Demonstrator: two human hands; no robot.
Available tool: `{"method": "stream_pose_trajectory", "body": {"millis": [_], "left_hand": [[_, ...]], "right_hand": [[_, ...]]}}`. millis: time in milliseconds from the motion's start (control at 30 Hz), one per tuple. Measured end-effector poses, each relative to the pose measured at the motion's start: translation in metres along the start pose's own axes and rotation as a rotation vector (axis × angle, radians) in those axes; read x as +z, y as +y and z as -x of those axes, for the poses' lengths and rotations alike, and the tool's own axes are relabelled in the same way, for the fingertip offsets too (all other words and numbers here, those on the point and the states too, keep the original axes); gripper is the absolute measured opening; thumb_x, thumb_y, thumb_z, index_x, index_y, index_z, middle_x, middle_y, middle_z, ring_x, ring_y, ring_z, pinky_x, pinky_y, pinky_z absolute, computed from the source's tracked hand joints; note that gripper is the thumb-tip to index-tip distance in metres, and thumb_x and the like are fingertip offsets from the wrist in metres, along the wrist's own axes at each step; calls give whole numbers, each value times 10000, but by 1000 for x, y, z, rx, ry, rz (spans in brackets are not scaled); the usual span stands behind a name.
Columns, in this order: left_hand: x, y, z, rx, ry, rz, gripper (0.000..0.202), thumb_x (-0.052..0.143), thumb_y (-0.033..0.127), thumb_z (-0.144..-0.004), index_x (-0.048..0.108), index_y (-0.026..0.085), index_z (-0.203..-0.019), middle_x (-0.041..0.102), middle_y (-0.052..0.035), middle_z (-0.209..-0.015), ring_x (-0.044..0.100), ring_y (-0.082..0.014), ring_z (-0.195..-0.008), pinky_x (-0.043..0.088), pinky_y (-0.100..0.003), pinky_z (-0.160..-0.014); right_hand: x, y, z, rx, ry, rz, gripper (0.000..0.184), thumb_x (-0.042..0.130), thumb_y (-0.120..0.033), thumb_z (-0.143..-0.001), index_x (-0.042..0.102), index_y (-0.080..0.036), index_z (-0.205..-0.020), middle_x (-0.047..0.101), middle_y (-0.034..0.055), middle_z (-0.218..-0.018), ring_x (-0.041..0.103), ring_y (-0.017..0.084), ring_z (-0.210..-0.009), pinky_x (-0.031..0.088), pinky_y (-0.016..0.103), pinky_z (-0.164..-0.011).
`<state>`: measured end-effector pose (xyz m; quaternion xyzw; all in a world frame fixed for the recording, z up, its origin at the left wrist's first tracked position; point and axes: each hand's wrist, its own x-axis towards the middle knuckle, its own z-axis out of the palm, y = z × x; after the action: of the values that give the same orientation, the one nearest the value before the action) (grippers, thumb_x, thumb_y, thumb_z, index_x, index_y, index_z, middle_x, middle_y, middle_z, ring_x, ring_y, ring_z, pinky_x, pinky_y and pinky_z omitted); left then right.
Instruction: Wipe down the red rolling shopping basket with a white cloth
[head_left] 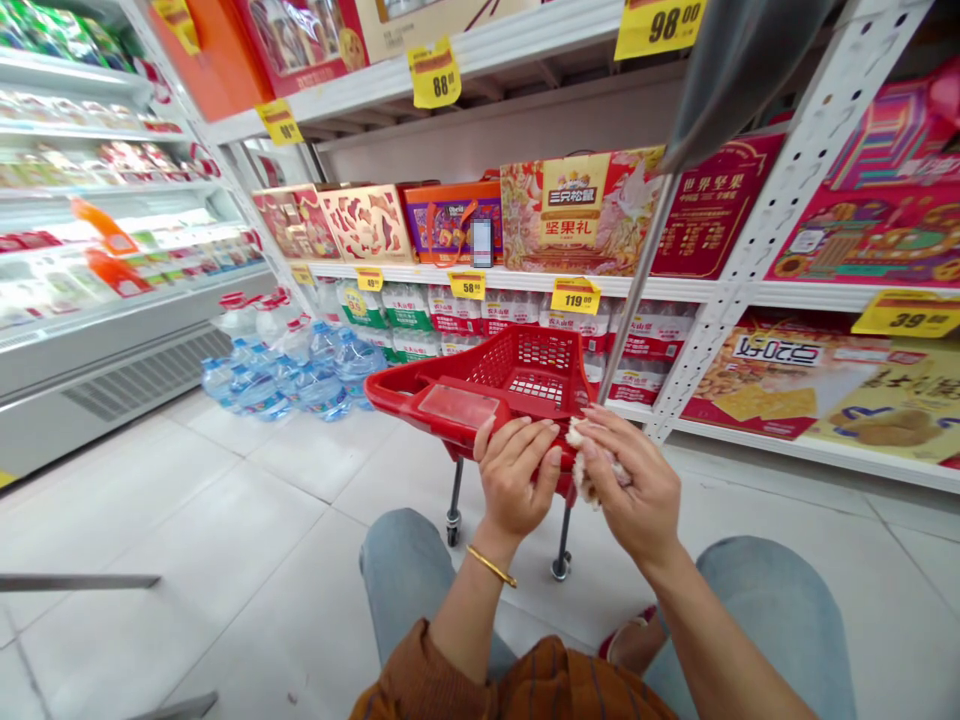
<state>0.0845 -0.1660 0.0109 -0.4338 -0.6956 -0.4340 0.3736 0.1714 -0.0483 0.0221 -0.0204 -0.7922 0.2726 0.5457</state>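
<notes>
Rust-brown striped cloth (525,692) fills the bottom edge, above pale blue denim knees (772,620). A red moulded-plastic shopping trolley (517,375), its walls a stiff open grid, stands on thin black legs and casters over glossy white floor tiles (225,560). The left hand (517,475), a slim gold bangle (491,566) at its wrist, curls its fingers against the trolley's front rim; whether they grip it, I cannot tell. The right hand (634,485) pinches a soft off-white tuft (592,465), fibrous and ragged, just above that rim.
</notes>
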Motion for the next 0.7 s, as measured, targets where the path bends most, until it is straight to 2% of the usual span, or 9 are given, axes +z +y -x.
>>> {"method": "stream_pose_trajectory", "body": {"millis": [100, 233, 433, 600, 700], "left_hand": [[-1, 1, 1, -4, 8, 0, 237, 496, 270, -939, 710, 246, -1035, 761, -1, -1014, 649, -175, -1022, 252, -381, -1103], [-4, 0, 1, 4, 15, 6, 231, 499, 276, -931, 716, 254, -1007, 767, 8, -981, 659, -168, -990, 259, -375, -1107], [-5, 0, -1, 3, 29, 1, 213, 513, 269, -917, 718, 256, -971, 771, 16, -945, 668, -165, -951, 273, -370, -1091], [-5, 2, -1, -4, 30, -1, 217, 511, 274, -914, 722, 260, -962, 771, 13, -936, 671, -168, -946, 280, -379, -1092], [-5, 3, -1, -9, 35, 2, 218, 509, 271, -916, 723, 258, -956, 771, 14, -934, 669, -168, -946, 282, -379, -1089]], "right_hand": [[5, -3, 3, -129, -3, 66, 197, 636, -195, -859, 703, -216, -1043, 718, 88, -1085, 643, 248, -1100, 483, 480, -1019], [9, 9, 8, -166, 28, 16, 200, 635, -192, -846, 707, -237, -1027, 731, 62, -1016, 684, 223, -986, 537, 447, -954], [4, 16, 7, -54, 17, -83, 168, 619, -195, -859, 718, -244, -985, 734, 53, -974, 688, 225, -978, 543, 446, -937], [1, 25, 4, 37, 12, -128, 148, 586, -254, -893, 730, -245, -927, 741, 50, -971, 659, 247, -1062, 488, 505, -999], [-1, 31, 2, 137, 17, -143, 179, 559, -279, -920, 733, -234, -913, 732, 61, -983, 658, 232, -1029, 506, 470, -960]]}}
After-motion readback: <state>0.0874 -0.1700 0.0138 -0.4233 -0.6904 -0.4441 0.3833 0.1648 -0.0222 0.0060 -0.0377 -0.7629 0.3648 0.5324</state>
